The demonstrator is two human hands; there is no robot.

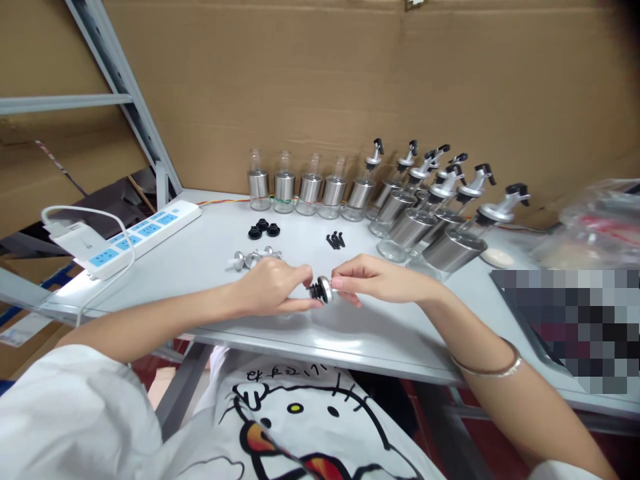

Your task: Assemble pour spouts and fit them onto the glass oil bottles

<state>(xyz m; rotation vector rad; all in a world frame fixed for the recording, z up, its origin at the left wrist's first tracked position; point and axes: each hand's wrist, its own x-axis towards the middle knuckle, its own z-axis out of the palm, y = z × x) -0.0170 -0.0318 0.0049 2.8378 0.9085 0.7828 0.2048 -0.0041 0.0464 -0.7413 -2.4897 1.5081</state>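
A bottle pourer (324, 290) with a silver collar and a black ribbed stopper is held between my two hands above the table. My left hand (275, 285) is closed around its black stopper end with thumb and finger. From the other side, my right hand (373, 277) pinches the silver spout end, most of which the fingers hide. Silver pourer tops (253, 259) lie just beyond my left hand. Farther back are a few black stoppers (263, 229) and several small black levers (335, 240).
Along the back stand open glass bottles with steel sleeves (285, 183). To their right are several bottles fitted with pourers (453, 248). A white power strip (145, 233) lies at the left, plastic bags (595, 227) at the right. Cardboard (260, 80) rises behind the table (215, 293).
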